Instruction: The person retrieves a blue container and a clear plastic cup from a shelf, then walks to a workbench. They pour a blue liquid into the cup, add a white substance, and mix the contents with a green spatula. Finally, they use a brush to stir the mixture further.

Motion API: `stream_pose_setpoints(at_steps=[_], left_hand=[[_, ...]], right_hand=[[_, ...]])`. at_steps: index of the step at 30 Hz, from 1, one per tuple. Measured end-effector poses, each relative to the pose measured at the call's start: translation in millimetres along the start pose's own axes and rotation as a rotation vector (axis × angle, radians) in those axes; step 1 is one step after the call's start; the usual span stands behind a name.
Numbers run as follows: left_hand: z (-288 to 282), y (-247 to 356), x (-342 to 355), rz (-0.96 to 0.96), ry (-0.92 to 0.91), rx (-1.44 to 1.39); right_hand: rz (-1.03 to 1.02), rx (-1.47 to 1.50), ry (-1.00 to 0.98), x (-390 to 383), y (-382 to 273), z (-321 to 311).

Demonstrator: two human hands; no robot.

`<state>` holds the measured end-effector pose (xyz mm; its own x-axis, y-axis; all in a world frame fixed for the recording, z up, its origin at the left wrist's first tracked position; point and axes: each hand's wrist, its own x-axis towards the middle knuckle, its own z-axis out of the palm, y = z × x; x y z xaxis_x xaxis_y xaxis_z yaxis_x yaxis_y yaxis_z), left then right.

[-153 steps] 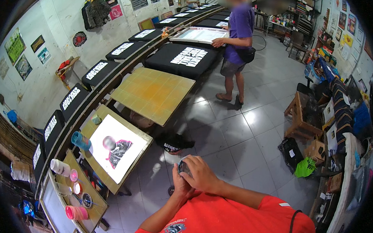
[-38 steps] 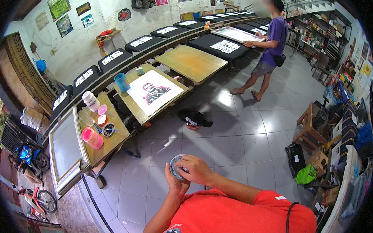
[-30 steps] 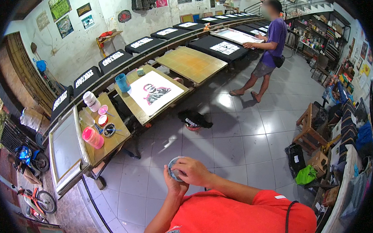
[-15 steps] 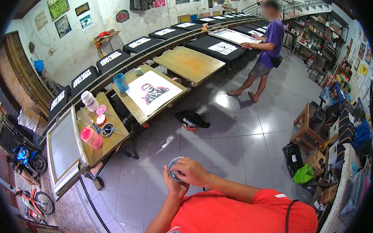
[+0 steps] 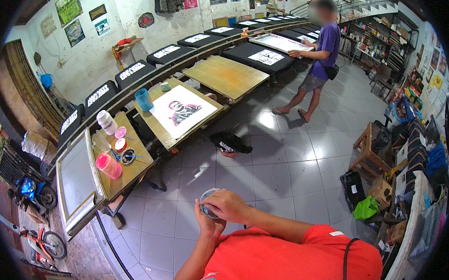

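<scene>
In front of my red shirt, my left hand [image 5: 206, 222] is wrapped round a small round, pale blue-grey container [image 5: 205, 198], held low over the floor. My right hand [image 5: 227, 205] rests over that container with bent fingers on its top; what the fingertips do is hidden. Beyond my hands, a board [image 5: 155, 132] carries a white sheet [image 5: 201, 111] with a portrait print, a blue cup [image 5: 143, 100] and a small block [image 5: 165, 86]. To the left, another board [image 5: 137, 169] holds a pink jar [image 5: 109, 165], a white bottle [image 5: 106, 122] and several small tubs.
A person [image 5: 326, 50] in purple grips a white-framed screen [image 5: 280, 41] at the long row of black shirts [image 5: 238, 54]. Another person [image 5: 275, 6] stands at the back. A screen frame [image 5: 75, 176] sits at left, motorbikes beyond. A wooden stool [image 5: 365, 149], bags and boxes line the right.
Since about five seconds ago, the view has shifted, bringing the motorbikes and more wall into sight. Both my hands stay on the container; in the last second they have barely moved.
</scene>
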<state>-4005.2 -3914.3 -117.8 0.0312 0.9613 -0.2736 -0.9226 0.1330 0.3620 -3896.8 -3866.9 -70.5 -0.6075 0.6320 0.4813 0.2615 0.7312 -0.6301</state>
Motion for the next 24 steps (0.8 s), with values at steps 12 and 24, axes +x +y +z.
stream_pose_setpoints(at_steps=[12, 24], left_hand=[[-6, -7, -13, -0.024, -0.006, -0.071], [-5, -10, -33, 0.000, 0.022, -0.063]], right_hand=[[-0.006, -0.007, 0.003, -12, -6, -1], [-0.101, -0.031, 0.003, -19, -22, -3]])
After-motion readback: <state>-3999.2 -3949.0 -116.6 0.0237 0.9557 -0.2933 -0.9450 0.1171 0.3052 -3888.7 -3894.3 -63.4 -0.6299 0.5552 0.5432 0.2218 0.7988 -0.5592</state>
